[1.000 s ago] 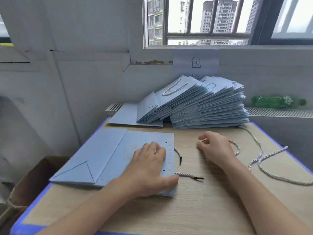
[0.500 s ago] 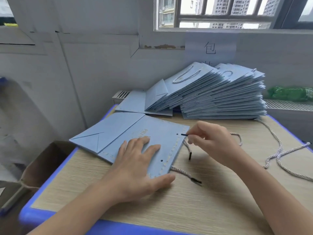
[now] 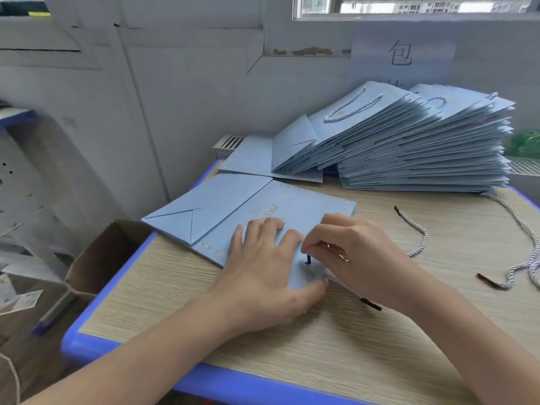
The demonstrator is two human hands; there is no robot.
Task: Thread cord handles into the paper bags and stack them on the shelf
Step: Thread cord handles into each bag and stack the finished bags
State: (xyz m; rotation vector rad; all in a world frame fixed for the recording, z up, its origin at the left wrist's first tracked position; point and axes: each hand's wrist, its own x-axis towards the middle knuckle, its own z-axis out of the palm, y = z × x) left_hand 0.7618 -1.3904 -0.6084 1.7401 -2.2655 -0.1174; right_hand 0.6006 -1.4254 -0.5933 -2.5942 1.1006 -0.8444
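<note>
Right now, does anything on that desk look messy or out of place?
Mostly tidy. The stack of finished bags leans and fans out instead of sitting square, and loose cords lie scattered on the desk to the right of the hands.

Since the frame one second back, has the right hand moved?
Yes. The right hand has moved from the bare table beside the flat bag onto the bag's near edge, next to the left hand, pinching a cord tip.

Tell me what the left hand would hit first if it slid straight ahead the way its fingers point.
The left hand lies flat on the bag, fingers pointing away. Sliding on, it would probably meet the stack of bags first, though depth is unclear.
</note>
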